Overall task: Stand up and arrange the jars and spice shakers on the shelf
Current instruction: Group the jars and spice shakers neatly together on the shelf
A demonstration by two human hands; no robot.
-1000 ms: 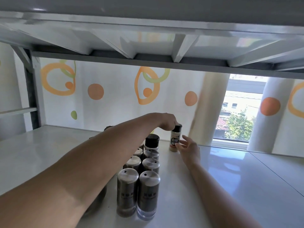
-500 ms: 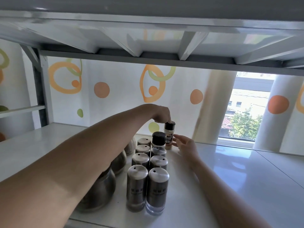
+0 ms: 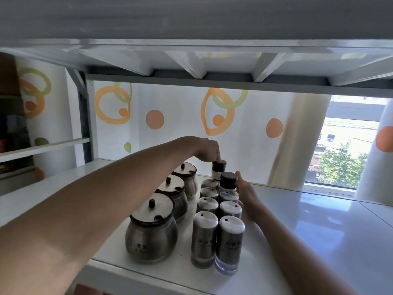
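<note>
Flanking steel shakers [image 3: 204, 237], three lidded jars [image 3: 152, 239]

Three jars [image 3: 152, 233] stand in a line from the shelf's [image 3: 319, 241] front edge toward its back. Just right of them run two columns of shakers [image 3: 204, 237], packed side by side. A big bottle [image 3: 228, 182] ends the right column. A small bottle [image 3: 219, 169] stands behind both columns, nearest the back edge. The left hand [image 3: 207, 149] pinches the small bottle's top from above. The right hand [image 3: 247, 192] lies just right of the columns, beside the big bottle.
</note>
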